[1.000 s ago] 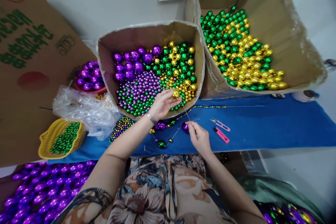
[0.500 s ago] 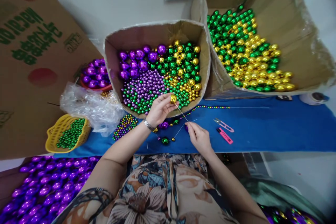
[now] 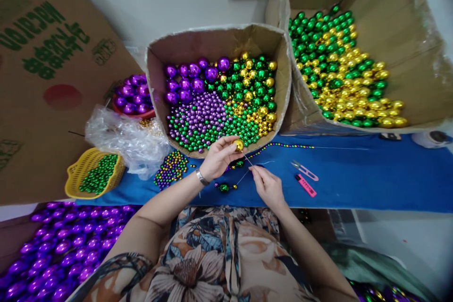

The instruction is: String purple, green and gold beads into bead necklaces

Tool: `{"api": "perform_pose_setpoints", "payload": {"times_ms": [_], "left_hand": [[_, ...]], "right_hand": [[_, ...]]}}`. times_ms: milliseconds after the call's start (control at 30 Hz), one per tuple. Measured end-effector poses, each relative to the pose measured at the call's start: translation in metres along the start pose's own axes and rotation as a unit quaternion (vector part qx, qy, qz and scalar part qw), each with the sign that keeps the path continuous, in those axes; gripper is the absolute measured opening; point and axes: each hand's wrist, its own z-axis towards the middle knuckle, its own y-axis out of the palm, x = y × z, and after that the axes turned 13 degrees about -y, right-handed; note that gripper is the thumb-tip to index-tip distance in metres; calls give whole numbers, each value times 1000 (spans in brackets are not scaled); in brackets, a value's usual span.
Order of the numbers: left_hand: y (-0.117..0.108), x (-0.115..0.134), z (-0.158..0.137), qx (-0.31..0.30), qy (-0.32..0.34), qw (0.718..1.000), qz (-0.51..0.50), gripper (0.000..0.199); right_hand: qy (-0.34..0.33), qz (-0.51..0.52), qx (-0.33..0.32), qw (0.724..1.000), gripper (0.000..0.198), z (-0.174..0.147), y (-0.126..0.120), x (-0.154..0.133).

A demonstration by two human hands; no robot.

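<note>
My left hand [image 3: 217,159], with a metal watch band at the wrist, pinches a large shiny gold bead [image 3: 238,145] above the near rim of the middle box. My right hand [image 3: 268,185] is closed on a thin needle [image 3: 248,158] that slants up to the gold bead; whether its tip is inside the hole I cannot tell. Thread trails below to a small gold bead [image 3: 234,187] and a green bead [image 3: 224,188] on the blue cloth. A dark purple bead shows partly behind my right fingers.
The cardboard box [image 3: 155,75] holds purple, green and gold beads; a larger box [image 3: 417,56] stands right. Pink snips [image 3: 305,170] and a pink cutter [image 3: 306,185] lie on the cloth. At left are a yellow basket [image 3: 72,181], a plastic bag [image 3: 123,137] and loose small beads [image 3: 171,170].
My left hand and the gold bead have moved slightly nearer to my right hand, and the gap between them along the needle is shorter. The whole view has shifted a little.
</note>
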Motion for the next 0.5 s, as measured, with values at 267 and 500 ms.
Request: {"api": "perform_pose_setpoints", "payload": {"times_ms": [267,500], "left_hand": [[-8,-13,-6,29,107,991,74,40],[-8,-12,-12,32,80,995,41,39]], "right_hand": [[-16,-40,-1,999,27,0,4,2],[-23,-14,-5,1000,27,-1,3,0]]}}
